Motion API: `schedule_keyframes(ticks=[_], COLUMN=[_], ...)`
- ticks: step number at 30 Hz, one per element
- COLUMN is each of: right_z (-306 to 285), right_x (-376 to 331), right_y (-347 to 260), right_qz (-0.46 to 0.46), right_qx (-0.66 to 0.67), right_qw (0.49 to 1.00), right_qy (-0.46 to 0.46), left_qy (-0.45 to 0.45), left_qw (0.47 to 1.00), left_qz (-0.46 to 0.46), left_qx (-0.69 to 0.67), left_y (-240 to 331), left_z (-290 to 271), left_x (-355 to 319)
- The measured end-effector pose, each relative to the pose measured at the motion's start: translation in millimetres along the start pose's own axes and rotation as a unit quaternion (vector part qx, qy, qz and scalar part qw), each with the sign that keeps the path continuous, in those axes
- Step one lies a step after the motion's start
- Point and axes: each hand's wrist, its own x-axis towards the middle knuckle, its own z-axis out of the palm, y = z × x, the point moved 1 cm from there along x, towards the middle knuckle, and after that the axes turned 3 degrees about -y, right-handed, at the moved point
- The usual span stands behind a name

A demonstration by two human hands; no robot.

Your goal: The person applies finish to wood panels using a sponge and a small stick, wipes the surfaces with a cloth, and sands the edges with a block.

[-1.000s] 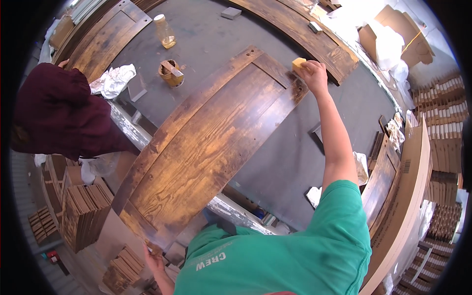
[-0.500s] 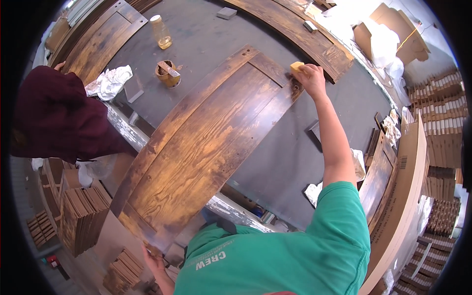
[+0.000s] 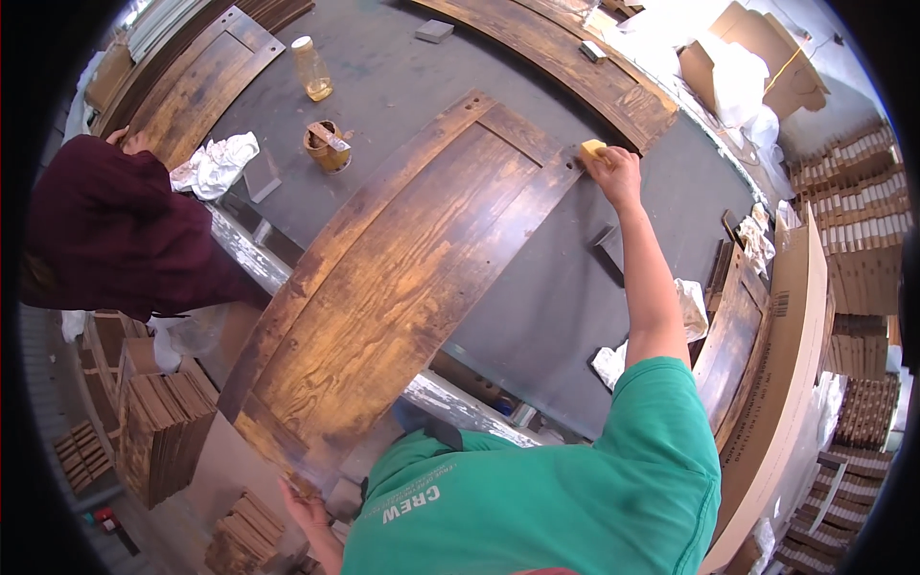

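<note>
A long framed wooden panel [image 3: 383, 278], stained in patchy brown, lies slantwise across the grey worktable [image 3: 537, 316], its near end jutting past the table edge. That near end is held at its corner by my left hand [image 3: 309, 510], fingers partly hidden by the wood. At the far right corner my right hand [image 3: 615, 175] pinches a small yellow sponge [image 3: 593, 149] close to the panel's edge. Whether the sponge touches the wood is hard to tell. Left of the panel stands an open can [image 3: 327, 153] with a brush lying across its top.
A jar of amber liquid [image 3: 311, 69] and a crumpled white rag [image 3: 218, 163] are at the left. A co-worker in a maroon top [image 3: 125, 225] handles another panel [image 3: 203, 86]. More boards [image 3: 556, 57] line the far edge. A tall cardboard sheet [image 3: 776, 355] stands right.
My right hand with the sponge has shifted slightly right and down, off the panel's corner to its outer edge. My left hand keeps its hold. More of the co-worker's hands shows.
</note>
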Motion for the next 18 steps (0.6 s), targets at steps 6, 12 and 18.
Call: schedule_keyframes(ticks=[6,12,18], right_z=[-1.5,4.8,7.1], right_x=[-9.2,-27.6,-32.9], right_y=[7.1,8.9,1.1], right_qz=[-0.009,0.015,-0.013], right_qx=[0.004,-0.025,-0.008], right_qw=[0.998,0.992,0.997], right_qy=[0.059,0.125,0.081], left_qy=[0.08,0.032,0.021], left_qw=[0.996,0.999,0.997], left_qz=[-0.027,-0.022,-0.045], left_qx=[0.002,-0.013,-0.063], left_y=[-9.6,-18.0,-24.8], left_z=[-11.7,-22.4,-5.9], left_x=[-6.9,0.1,-10.4])
